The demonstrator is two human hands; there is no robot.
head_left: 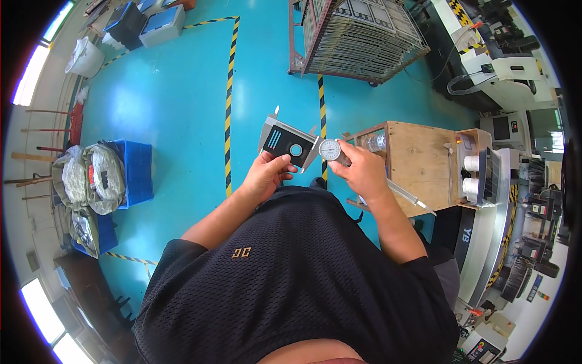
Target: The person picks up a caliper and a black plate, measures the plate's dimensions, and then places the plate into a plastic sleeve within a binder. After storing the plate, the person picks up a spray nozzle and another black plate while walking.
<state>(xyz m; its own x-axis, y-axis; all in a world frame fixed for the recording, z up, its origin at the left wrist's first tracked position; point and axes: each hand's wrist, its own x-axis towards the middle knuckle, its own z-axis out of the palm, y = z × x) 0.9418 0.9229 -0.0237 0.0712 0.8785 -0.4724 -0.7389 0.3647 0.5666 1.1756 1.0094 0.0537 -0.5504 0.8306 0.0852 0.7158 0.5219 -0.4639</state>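
In front of my body, my left hand (267, 175) pinches a flat black plate (285, 141) at its near edge, thumb on top. Several narrow slots and one round hole run through the plate, and the blue floor shows through them. My right hand (364, 171) is closed round a dial caliper (330, 150), its round white dial facing up. One caliper jaw lies along each side of the plate; whether both touch it, I cannot tell. The caliper's beam passes under my right hand and comes out toward the lower right.
Right of my hands stands a wooden-topped table (418, 161) with a clear bottle (376, 142) at its edge. A wheeled rack (364, 57) is ahead. Blue crates (138, 173) with filled bags are at left. Striped tape (229, 109) marks the floor. Machines line the right side.
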